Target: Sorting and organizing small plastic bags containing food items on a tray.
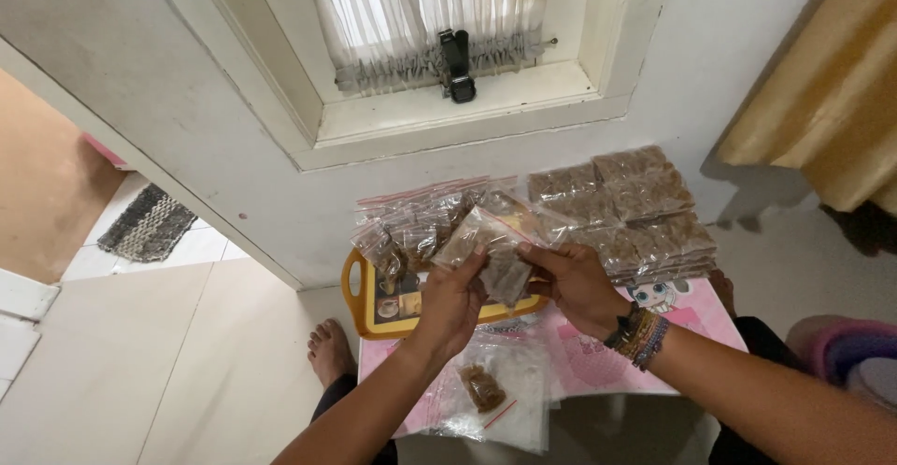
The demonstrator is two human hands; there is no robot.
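Note:
My left hand (451, 299) and my right hand (572, 283) together hold a small clear zip bag of brown stuff (491, 250) above a yellow tray (360, 311). Each hand pinches one side of the bag near its top. Several filled zip bags with red seals (411, 227) are heaped on the tray behind it. To the right lies a flat stack of packed brown bags (635, 205). My right wrist wears several beaded bracelets (639, 336).
The tray sits on a low pink table (687, 311). In front of it lies a pile of clear bags, one holding a brown lump (483, 387). My bare foot (329, 351) rests on the floor at left. A white wall and window sill stand behind.

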